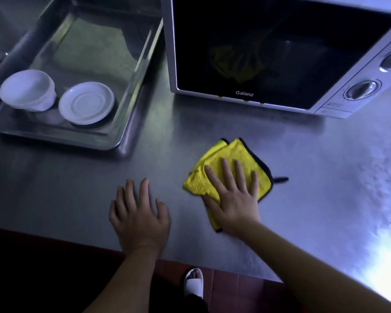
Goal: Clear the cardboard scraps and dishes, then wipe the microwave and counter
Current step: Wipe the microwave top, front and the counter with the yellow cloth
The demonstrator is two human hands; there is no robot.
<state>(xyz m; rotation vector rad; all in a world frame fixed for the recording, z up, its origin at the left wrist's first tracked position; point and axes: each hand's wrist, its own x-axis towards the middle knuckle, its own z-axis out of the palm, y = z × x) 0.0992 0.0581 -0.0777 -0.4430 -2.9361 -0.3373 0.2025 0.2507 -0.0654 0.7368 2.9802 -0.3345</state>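
Observation:
A folded yellow cloth [224, 163] with a dark edge lies on the steel counter [303, 159] in front of the microwave [280, 50]. My right hand [233, 193] presses flat on the cloth with straight, spread fingers. My left hand [138, 213] rests flat on the bare counter to the left of the cloth, holding nothing. The microwave's door is closed and its dark glass reflects the cloth. A white bowl [28, 91] and a white plate [86, 102] sit in a steel tray [127, 123] at the left.
The counter's front edge runs below my wrists, with red floor tiles and a foot in a white sandal [193, 283] beyond it. Bright glare covers the counter's right side. The microwave's two knobs [361, 89] are at the far right.

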